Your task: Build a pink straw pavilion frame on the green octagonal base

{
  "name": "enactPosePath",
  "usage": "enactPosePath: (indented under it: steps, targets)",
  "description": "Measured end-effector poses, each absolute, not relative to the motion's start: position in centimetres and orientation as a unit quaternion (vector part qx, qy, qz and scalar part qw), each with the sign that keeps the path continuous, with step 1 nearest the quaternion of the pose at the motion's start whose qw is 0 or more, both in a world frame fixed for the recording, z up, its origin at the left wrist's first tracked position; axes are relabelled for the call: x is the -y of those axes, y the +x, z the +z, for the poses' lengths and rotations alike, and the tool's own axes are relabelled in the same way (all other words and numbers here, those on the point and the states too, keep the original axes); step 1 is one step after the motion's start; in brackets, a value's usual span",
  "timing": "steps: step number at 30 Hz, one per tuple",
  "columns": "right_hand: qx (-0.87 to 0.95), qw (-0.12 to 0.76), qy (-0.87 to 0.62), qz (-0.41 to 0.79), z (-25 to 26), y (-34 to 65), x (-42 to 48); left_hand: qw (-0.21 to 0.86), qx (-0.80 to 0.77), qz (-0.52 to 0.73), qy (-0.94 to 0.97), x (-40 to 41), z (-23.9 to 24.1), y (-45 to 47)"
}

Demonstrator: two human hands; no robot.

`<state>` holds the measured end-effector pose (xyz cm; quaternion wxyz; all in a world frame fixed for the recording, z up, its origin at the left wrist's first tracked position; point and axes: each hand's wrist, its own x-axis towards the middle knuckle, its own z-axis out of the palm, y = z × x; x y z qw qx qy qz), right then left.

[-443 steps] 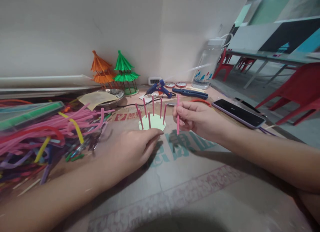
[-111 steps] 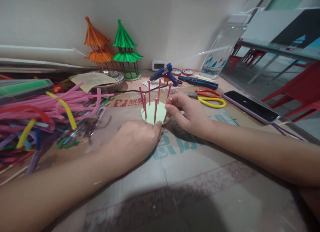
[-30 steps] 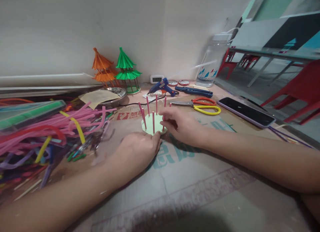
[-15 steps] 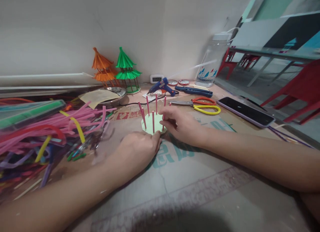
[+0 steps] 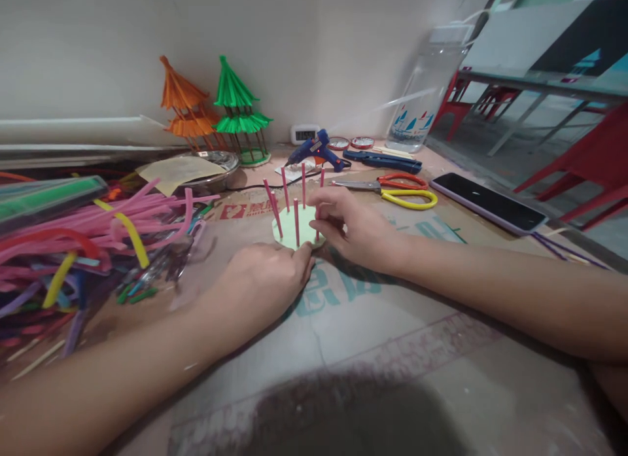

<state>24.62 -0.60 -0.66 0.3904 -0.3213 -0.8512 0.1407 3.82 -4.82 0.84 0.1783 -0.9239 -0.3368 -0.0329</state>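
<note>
Right hand (image 5: pixel 356 230): clamped on stick (image 5: pixel 317 233); hold it upright.
Left hand (image 5: pixel 267 269): at disc (image 5: pixel 307 228), near edge; grip unclear; brace gently.

Dim light casts a soft shadow (image 5: pixel 353 413) (edges stretched).

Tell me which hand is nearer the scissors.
Right. The right hand is just this side of the scissors, near their blades; the left hand lies farther off, toward the left.

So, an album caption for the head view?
Left hand at the base's edge, right hand pinching a pink stick.
</note>
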Motion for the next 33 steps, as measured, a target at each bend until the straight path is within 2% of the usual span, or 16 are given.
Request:
enactPosePath:
  steps: [15, 24, 33]
  targets:
    - [0.846, 0.374, -0.347, 0.155, -0.4, 24.6, 0.7, 0.228, 0.313, -0.051, -0.921, 4.8, 0.5, 3.5]
    - [0.845, 0.376, -0.344, 0.162, -0.6, 24.6, 0.6, 0.209, 0.327, -0.056, -0.92, 4.8, 0.5, 3.7]
    - [0.871, 0.405, -0.272, 0.053, 0.0, 26.0, 0.8, 0.182, 0.34, -0.012, -0.923, 5.2, 1.4, 4.0]
